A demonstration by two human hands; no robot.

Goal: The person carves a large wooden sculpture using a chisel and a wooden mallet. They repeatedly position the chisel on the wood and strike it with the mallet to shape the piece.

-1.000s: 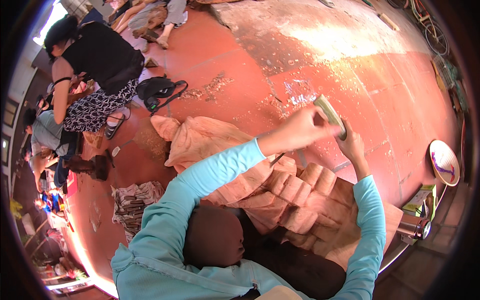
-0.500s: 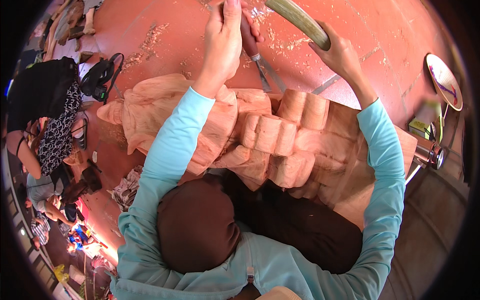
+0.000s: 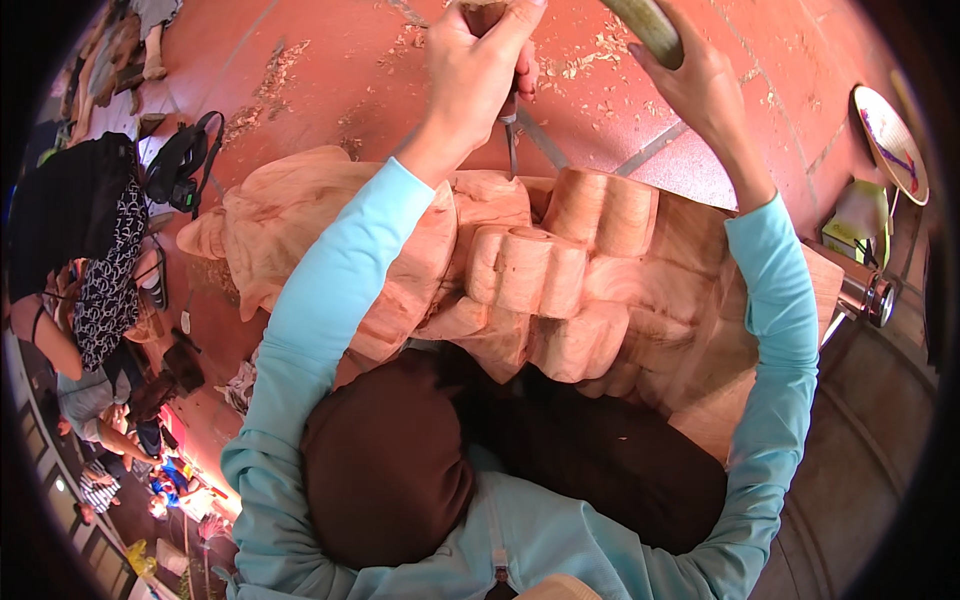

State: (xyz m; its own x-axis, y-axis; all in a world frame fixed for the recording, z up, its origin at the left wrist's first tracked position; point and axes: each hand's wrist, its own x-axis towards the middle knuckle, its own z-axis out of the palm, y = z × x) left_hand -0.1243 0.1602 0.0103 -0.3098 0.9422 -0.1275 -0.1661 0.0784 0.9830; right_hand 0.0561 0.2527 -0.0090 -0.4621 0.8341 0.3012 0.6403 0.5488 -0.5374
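Note:
Across my lap lies a large, roughly carved block of pale reddish wood with rounded, stepped lumps. My left hand is closed around the dark handle of a chisel. Its narrow metal blade points down, and the tip meets the far edge of the carving, though I cannot tell how deep it sits. To the right, my right hand grips a thick, pale greenish wooden club, raised beyond the carving. The club's far end is cut off by the top of the picture.
Wood shavings litter the red tiled floor. At the right are a conical hat, a green box and a metal flask. On the left, a person in black is near a black bag; other people are farther back.
The chisel has turned from slanting, broad side showing, to nearly upright, edge-on, its tip at the carving's far edge. My right hand and the club have shifted up and right.

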